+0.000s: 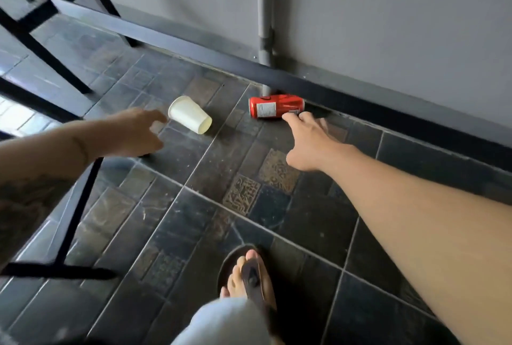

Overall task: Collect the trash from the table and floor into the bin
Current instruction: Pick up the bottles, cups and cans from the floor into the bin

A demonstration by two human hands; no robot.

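Hands open at mid-frame: we should wrap our right around the red can and our blurred left hand around the paper cup.

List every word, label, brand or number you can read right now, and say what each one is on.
No text can be read as it stands.
Red can, lying on its side on the floor: a white printed panel and a small block of print near the right hand, both too small and blurred to read; no brand name legible.
White paper cup, on its side by the left hand: plain, no print visible.
Patterned floor tiles: ornamental relief, not readable as text.
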